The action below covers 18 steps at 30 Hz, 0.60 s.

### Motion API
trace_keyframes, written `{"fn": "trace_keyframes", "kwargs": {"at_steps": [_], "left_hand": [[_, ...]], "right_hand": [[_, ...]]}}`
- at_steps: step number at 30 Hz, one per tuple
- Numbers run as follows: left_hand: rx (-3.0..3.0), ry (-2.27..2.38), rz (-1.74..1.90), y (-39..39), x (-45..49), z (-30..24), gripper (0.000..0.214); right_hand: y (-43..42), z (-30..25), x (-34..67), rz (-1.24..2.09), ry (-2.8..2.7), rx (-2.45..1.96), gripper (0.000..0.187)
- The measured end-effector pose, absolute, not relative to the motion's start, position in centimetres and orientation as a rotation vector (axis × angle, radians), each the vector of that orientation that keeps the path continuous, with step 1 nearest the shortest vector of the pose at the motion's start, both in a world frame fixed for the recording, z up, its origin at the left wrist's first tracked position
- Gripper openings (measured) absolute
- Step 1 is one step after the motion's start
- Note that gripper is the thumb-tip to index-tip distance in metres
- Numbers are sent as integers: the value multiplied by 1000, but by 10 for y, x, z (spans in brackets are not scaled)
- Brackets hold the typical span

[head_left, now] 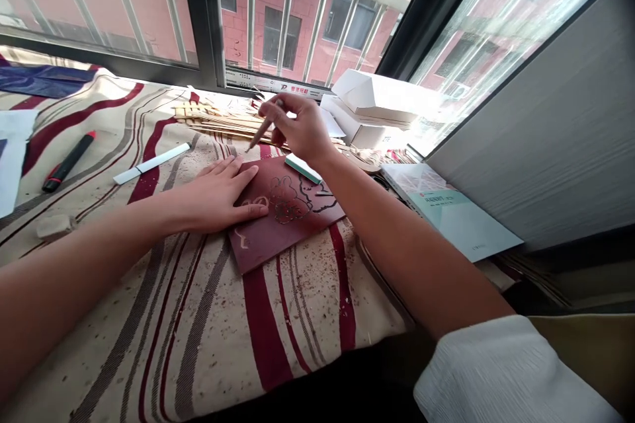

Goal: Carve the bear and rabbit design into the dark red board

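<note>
A reddish-brown board lies at a slant on the striped cloth, with dark outlined cartoon figures and a few pale lines on its face. My left hand rests flat on the board's left part, fingers spread and holding nothing. Above the board's far edge, my right hand grips a slim pen-like tool. Its tip points down, close to the left fingertips; whether it touches anything I cannot tell. A small white-and-green block sits on the board, partly behind my right wrist.
Crumbs are scattered over the striped cloth. To the left lie a black-and-red pen-shaped item, a flat white stick and a greyish lump. Thin wooden strips and a white box line the window; a pale book is at right.
</note>
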<state>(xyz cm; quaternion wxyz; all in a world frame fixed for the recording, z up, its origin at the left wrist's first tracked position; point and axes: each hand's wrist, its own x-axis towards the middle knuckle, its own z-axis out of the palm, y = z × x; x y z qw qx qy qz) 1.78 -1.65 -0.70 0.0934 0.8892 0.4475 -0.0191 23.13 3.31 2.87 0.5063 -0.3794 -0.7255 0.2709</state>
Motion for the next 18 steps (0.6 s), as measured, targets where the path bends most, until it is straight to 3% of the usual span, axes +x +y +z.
{"fn": "trace_keyframes", "kwargs": {"at_steps": [7,12,18], "left_hand": [[2657,1394,-40,-15,24,-13,111],[2641,1405,-53,-18,26,-11,111],[2616,1369,-106,-18,22,-5,106]], "right_hand": [[19,29,259,438,-2227,-1123,16],[-34,38,308,340,-2385,-1204,38],[-94,22,380,203,-2360,-1544,41]]}}
